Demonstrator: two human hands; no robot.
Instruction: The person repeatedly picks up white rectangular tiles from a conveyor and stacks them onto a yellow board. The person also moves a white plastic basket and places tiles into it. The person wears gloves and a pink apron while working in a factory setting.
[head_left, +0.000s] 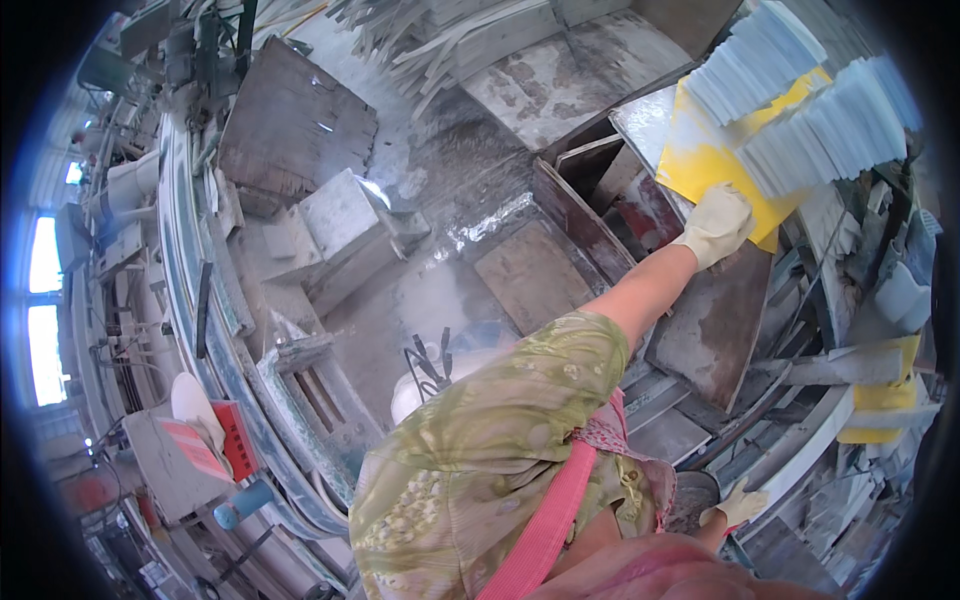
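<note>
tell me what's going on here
A person's gloved left hand is curled at the near edge of a yellow sheet; whether it grips is unclear. Two stacks of thin pale strips lie on the sheet. The right hand, also gloved, is open, lower in the view.

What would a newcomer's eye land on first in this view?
Most likely the bright yellow flat sheet at upper right, under two rows of thin grey-white slabs, with the left hand, in a cream glove, at its near edge. Next, probably the olive-green patterned sleeve and pink strap at bottom centre, then the red rectangular panel at lower left.
</note>
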